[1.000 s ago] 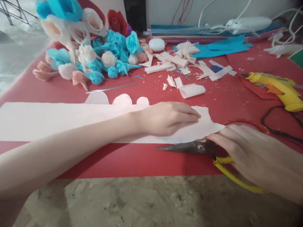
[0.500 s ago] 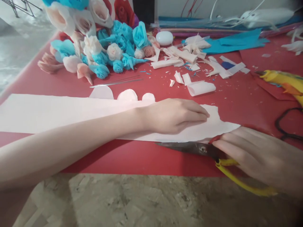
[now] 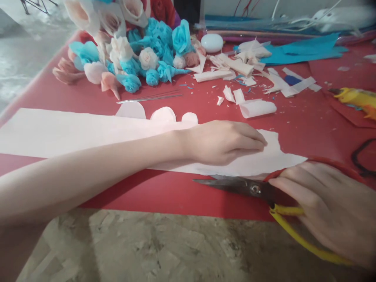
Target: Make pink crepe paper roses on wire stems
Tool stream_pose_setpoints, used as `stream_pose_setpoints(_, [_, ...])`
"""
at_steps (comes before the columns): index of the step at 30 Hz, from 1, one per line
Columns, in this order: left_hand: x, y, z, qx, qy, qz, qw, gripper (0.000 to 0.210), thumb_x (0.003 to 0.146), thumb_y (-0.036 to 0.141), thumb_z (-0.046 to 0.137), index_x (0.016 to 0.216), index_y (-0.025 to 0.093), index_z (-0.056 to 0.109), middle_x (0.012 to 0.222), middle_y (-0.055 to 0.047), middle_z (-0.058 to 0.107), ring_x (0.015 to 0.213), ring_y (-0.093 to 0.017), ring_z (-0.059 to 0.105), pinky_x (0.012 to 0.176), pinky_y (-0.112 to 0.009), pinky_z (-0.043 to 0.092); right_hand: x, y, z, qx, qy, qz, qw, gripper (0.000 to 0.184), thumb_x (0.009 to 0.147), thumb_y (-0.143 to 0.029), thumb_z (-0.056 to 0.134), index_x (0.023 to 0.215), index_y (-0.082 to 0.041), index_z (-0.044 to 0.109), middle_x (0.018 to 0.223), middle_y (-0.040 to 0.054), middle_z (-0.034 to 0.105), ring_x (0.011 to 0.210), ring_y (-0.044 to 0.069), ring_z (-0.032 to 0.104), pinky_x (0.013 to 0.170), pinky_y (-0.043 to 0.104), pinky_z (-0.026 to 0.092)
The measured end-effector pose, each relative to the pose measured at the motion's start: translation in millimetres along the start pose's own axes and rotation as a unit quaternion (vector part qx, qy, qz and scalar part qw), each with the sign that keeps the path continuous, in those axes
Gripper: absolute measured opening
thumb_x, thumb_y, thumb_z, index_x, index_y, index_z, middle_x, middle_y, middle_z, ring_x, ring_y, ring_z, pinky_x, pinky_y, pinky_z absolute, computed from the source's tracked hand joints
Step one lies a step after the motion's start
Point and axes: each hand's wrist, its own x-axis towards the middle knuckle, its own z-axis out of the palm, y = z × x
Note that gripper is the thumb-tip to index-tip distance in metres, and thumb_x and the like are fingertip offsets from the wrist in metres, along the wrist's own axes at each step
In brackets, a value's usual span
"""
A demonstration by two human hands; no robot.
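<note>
A long strip of pale pink paper (image 3: pixel 58 131) lies across the table's near part, its right end ragged. My left hand (image 3: pixel 225 143) presses down on this strip toward its right end, fingers bent and held together. The scissors (image 3: pixel 235 185) are in my right hand (image 3: pixel 326 199), with one yellow and one red handle. Their blades are parted and point left along the strip's near edge; part of one blade is hidden under the paper. Past the strip's far edge, pale paper discs (image 3: pixel 163 114) show in part, their near sides covered.
Blue, pink and white paper flowers (image 3: pixel 152 58) are heaped at the back left of the red table (image 3: pixel 123 192). Thin wires (image 3: pixel 149 96) lie before them. Paper scraps (image 3: pixel 229 66), blue paper (image 3: pixel 305 51) and a yellow tool (image 3: pixel 355 98) lie behind and right.
The scissor blades have parted wider, and the lower blade has swung away from the paper's edge. My left hand stays on the strip. The whole view has shifted slightly.
</note>
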Motion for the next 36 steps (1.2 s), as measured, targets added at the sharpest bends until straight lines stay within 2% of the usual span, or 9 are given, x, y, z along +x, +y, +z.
stream_pose_setpoints(3, [0,-1,0.2,0.007,0.001,0.004,1.0,0.038,0.087,0.009,0.032,0.116,0.008,0.056,0.124,-0.013,0.056,0.114,-0.018,0.051,0.095,-0.028,0.043,13,-4,-3,-0.003,-0.013,-0.028,1.0,0.041,0.077,-0.013,0.039,0.118,-0.01,0.038,0.096,0.0148,0.046,0.085,0.031,0.046,0.073,0.049,0.041])
stream_pose_setpoints(7, [0,-1,0.2,0.009,-0.001,0.009,1.0,0.037,0.085,0.008,0.035,0.115,0.008,0.057,0.124,-0.013,0.056,0.114,-0.018,0.052,0.095,-0.028,0.043,27,-8,-3,-0.007,-0.019,-0.042,0.999,0.04,0.077,-0.011,0.034,0.117,-0.009,0.039,0.095,0.0154,0.047,0.082,0.031,0.047,0.068,0.047,0.041])
stream_pose_setpoints(11, [0,0,0.0,0.011,-0.006,-0.001,1.0,0.035,0.084,0.007,0.036,0.11,0.01,0.06,0.124,-0.012,0.056,0.115,-0.018,0.051,0.095,-0.027,0.044,35,-7,0,-0.015,-0.02,-0.056,0.998,0.037,0.08,-0.011,0.032,0.117,-0.01,0.04,0.097,0.0145,0.048,0.081,0.028,0.047,0.07,0.045,0.041])
stream_pose_setpoints(17, [0,-1,0.2,0.011,-0.005,0.001,1.0,0.035,0.085,0.009,0.034,0.108,0.016,0.06,0.124,-0.01,0.056,0.115,-0.018,0.051,0.094,-0.029,0.045,37,2,0,-0.026,0.012,-0.104,0.994,0.026,0.086,-0.009,0.028,0.106,-0.01,0.044,0.088,0.012,0.05,0.078,0.025,0.048,0.07,0.041,0.039])
stream_pose_setpoints(21, [-1,-2,-0.1,0.013,-0.003,0.014,1.0,0.037,0.085,0.008,0.033,0.113,0.011,0.057,0.124,-0.012,0.056,0.114,-0.019,0.051,0.093,-0.029,0.045,36,0,-4,0.012,0.048,-0.113,0.992,0.026,0.087,-0.006,0.023,0.101,-0.011,0.045,0.082,0.0102,0.052,0.076,0.023,0.049,0.071,0.038,0.038])
stream_pose_setpoints(24, [-1,-3,-0.3,0.017,-0.004,0.021,1.0,0.037,0.085,0.008,0.033,0.114,0.011,0.056,0.123,-0.012,0.056,0.114,-0.018,0.051,0.094,-0.028,0.045,36,-3,-6,0.032,0.052,-0.113,0.992,0.028,0.087,-0.007,0.024,0.105,-0.01,0.046,0.081,0.0104,0.055,0.076,0.024,0.051,0.066,0.039,0.038])
stream_pose_setpoints(27, [-2,-3,-0.1,0.017,-0.001,0.024,1.0,0.037,0.084,0.007,0.034,0.113,0.011,0.057,0.123,-0.012,0.056,0.114,-0.018,0.051,0.093,-0.028,0.045,39,-4,-7,0.01,0.038,-0.118,0.992,0.032,0.086,-0.008,0.029,0.114,-0.009,0.044,0.078,0.0103,0.059,0.073,0.026,0.053,0.059,0.038,0.035])
stream_pose_setpoints(32, [-2,-1,0.7,0.016,0.005,0.021,1.0,0.037,0.085,0.007,0.034,0.117,0.01,0.053,0.126,-0.013,0.053,0.118,-0.018,0.048,0.096,-0.028,0.042,47,-1,-10,-0.018,0.031,-0.124,0.992,0.035,0.087,-0.009,0.028,0.118,-0.01,0.042,0.072,0.0062,0.062,0.062,0.022,0.055,0.061,0.037,0.038])
stream_pose_setpoints(36, [-1,6,-7.5,-0.002,0.06,0.012,0.998,0.036,0.088,0.01,0.033,0.12,0.007,0.05,0.129,-0.015,0.049,0.121,-0.017,0.044,0.1,-0.027,0.039,50,-1,-10,-0.03,0.028,-0.114,0.993,0.038,0.086,-0.004,0.021,0.117,-0.011,0.043,0.074,0.0052,0.063,0.063,0.019,0.057,0.062,0.035,0.038])
